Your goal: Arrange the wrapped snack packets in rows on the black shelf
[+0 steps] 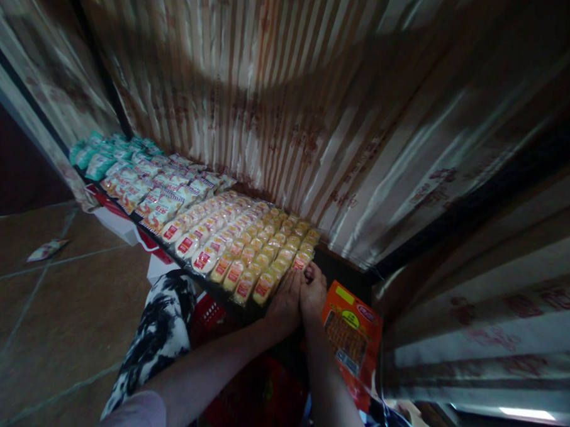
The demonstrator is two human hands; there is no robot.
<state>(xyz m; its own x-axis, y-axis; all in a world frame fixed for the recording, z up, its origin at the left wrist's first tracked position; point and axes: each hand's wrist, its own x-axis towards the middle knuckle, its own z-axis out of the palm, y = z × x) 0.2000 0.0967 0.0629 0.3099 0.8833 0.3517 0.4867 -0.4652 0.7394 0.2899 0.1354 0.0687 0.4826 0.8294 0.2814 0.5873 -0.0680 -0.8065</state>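
Observation:
Rows of small wrapped yellow cakes [263,285] stand packed on a dark shelf [342,266]. My left hand [285,298] lies along the right end of these rows, fingers stretched out and touching the wrappers. Right beside it, my right hand [314,291] has its fingers curled in at the corner of the last row, next to a wrapped cake with a red label [302,259]. Whatever those curled fingers may hold is hidden. Paler wrapped cakes [205,255] continue the rows to the left.
White snack bags [160,205] and teal bags [99,162] fill the shelf's far left. An orange packet [350,336] stands right of my hands. Printed curtain [289,113] hangs behind. Red baskets [209,314] sit below; one packet [47,250] lies on the tiled floor.

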